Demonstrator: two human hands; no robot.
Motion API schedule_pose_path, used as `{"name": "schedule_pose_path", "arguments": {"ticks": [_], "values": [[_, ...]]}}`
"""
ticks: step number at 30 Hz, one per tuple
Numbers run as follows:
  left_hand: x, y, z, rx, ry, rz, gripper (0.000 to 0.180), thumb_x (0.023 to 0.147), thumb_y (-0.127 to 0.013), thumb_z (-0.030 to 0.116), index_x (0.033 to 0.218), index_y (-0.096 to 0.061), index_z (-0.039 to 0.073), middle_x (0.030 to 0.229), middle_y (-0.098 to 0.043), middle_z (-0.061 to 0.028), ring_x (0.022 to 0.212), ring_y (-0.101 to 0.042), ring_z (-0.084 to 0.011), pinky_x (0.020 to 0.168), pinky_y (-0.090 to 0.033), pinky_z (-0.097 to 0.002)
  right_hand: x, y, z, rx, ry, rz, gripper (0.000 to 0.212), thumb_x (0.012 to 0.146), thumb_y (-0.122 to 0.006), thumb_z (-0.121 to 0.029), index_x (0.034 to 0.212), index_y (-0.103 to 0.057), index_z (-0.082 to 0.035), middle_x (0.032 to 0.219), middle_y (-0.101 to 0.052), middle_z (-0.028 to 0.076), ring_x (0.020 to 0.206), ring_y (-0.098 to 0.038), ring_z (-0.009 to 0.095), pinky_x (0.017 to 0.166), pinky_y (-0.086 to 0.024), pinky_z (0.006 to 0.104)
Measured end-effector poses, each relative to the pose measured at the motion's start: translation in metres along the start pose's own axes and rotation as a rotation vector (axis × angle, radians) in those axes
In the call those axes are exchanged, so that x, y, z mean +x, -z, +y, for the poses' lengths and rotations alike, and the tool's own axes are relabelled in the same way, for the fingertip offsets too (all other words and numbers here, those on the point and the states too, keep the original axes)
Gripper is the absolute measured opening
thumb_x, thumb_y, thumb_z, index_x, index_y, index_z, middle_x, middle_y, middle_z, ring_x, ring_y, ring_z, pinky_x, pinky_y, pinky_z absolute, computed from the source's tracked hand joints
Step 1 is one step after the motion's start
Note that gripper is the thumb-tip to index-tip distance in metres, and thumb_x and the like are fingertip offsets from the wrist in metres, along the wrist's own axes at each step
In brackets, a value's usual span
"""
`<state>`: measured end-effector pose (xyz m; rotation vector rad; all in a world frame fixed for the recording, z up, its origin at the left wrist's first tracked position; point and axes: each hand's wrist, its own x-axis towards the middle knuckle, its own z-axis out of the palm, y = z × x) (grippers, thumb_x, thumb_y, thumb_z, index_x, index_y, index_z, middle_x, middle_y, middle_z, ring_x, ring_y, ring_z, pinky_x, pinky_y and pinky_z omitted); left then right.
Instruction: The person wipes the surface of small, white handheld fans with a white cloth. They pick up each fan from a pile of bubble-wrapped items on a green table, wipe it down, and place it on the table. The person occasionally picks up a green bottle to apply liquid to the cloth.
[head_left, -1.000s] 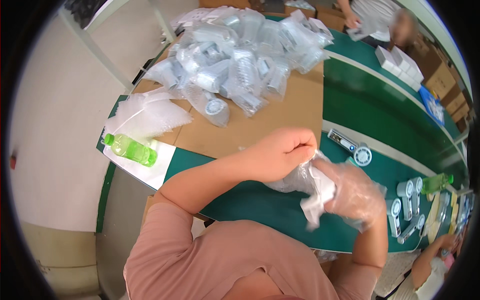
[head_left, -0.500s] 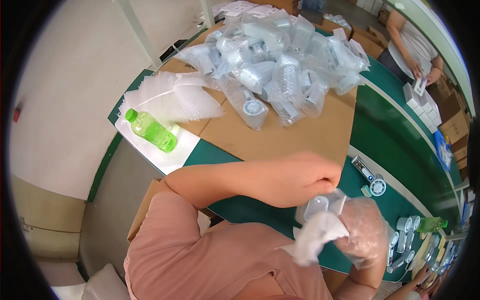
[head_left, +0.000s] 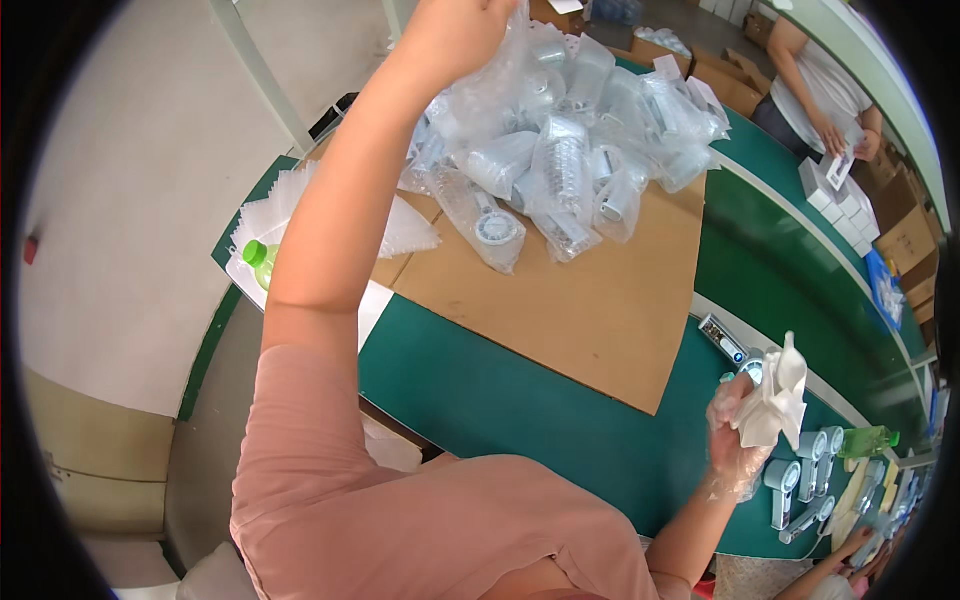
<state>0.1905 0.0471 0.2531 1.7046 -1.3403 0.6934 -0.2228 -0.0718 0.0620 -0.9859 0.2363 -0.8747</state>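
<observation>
My left hand [head_left: 462, 32], partly cut off by the upper edge, is closed on a clear plastic bag [head_left: 490, 100] that hangs over the pile. What that bag holds I cannot make out. Beneath and beside it lie several bagged handheld fans [head_left: 497, 228] in clear bubble wrap. My right hand [head_left: 733, 420], in a thin clear plastic glove, grips a crumpled white cloth [head_left: 775, 400] above the green table [head_left: 520, 400]. Just behind the cloth a grey handheld fan [head_left: 722, 337] lies on the table, its round head partly covered.
Cardboard [head_left: 560, 310] lies under the pile. Left of it are empty bubble bags [head_left: 405, 228] and a green-capped bottle [head_left: 257, 256], mostly behind my arm. Several fans [head_left: 783, 485] and a green bottle [head_left: 868, 441] stand at right. Across the partition a co-worker [head_left: 830, 90] handles white boxes [head_left: 838, 210].
My left hand has swung from the front of my body up and away to the pile, carrying the clear bag. My right hand has turned upward with the white cloth.
</observation>
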Motion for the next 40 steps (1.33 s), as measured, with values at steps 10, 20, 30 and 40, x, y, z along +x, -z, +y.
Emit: {"name": "schedule_pose_path", "arguments": {"ticks": [10,20,30,40], "values": [[-0.142,-0.105,-0.089,0.439,0.040,-0.511,0.017,0.087,-0.057,0.017,0.101,-0.062,0.009,0.126,-0.055,-0.0157,0.114,-0.052,-0.0351,0.094,-0.041,-0.0452,0.000,0.046,0.038,0.083,-0.115,0.128,0.083,0.074,-0.079,-0.040,0.138,-0.038,-0.006,0.118,-0.055,0.012,0.098,-0.055,0.022,0.076,-0.048,0.0348],[-0.206,-0.061,-0.004,-0.110,0.158,-0.211,0.011,0.080,-0.064,0.002,0.090,-0.061,0.001,0.114,-0.060,-0.0188,0.107,-0.058,-0.0339,0.093,-0.044,-0.0388,0.003,0.020,0.027,0.676,-0.215,0.107,0.108,0.068,-0.052,-0.082,0.151,-0.020,-0.020,0.156,-0.020,0.009,0.141,-0.018,0.041,0.107,-0.024,0.0648],[-0.235,-0.084,0.119,-0.502,0.094,-0.498,0.014,0.078,-0.065,0.001,0.091,-0.059,0.002,0.101,-0.063,-0.0142,0.094,-0.060,-0.0299,0.084,-0.046,-0.0360,0.004,0.006,0.033,0.814,-0.291,0.274,0.072,0.089,-0.031,-0.067,0.136,-0.045,-0.015,0.142,-0.044,0.011,0.134,-0.035,0.040,0.108,-0.026,0.0605],[-0.231,-0.107,0.172,-0.555,-0.165,-0.475,0.021,0.075,-0.069,0.004,0.094,-0.062,0.006,0.104,-0.064,-0.0124,0.089,-0.059,-0.0312,0.081,-0.044,-0.0381,0.000,0.011,0.051,1.041,-0.455,0.054,0.071,0.091,-0.042,-0.060,0.143,-0.037,-0.012,0.142,-0.043,0.015,0.131,-0.039,0.040,0.112,-0.028,0.0514]]}}
